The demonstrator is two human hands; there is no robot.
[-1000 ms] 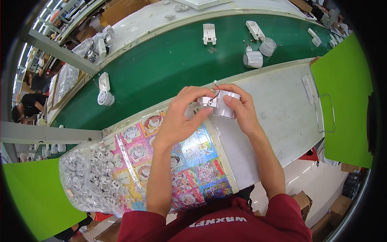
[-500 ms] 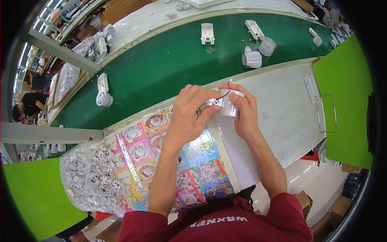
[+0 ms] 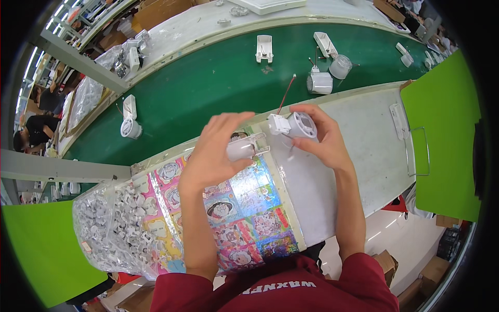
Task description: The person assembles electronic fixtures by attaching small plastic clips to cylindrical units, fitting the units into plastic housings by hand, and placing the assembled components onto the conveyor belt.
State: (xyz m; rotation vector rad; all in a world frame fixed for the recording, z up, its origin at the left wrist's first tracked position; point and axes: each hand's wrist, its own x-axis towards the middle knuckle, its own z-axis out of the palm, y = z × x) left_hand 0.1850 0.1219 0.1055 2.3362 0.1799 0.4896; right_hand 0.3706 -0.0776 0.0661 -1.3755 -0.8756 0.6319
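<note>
My left hand (image 3: 208,153) curls around a white plastic housing (image 3: 242,150) with a clear, frame-like end. Its index finger stands away from the housing, and the palm side of the piece is hidden. In my right hand (image 3: 325,138) is a white translucent cup-shaped part (image 3: 301,126), gripped between thumb and fingers. A small white block (image 3: 279,125) sits against this cup on its left side. From the block a thin red wire (image 3: 287,93) rises, tipped with a small white connector. A gap separates the two hands.
Beyond the worktop runs a green belt (image 3: 197,78) carrying white housings (image 3: 264,49) and cup units (image 3: 319,83). Left of my arms, a clear bag (image 3: 112,229) of small white parts lies by a colourful printed sheet (image 3: 223,208). Green panels (image 3: 442,135) flank the bench.
My hands have drawn apart, the left one moving left. The white housing now shows in it. The block and cup stay with my right hand, and the red wire now points up.
</note>
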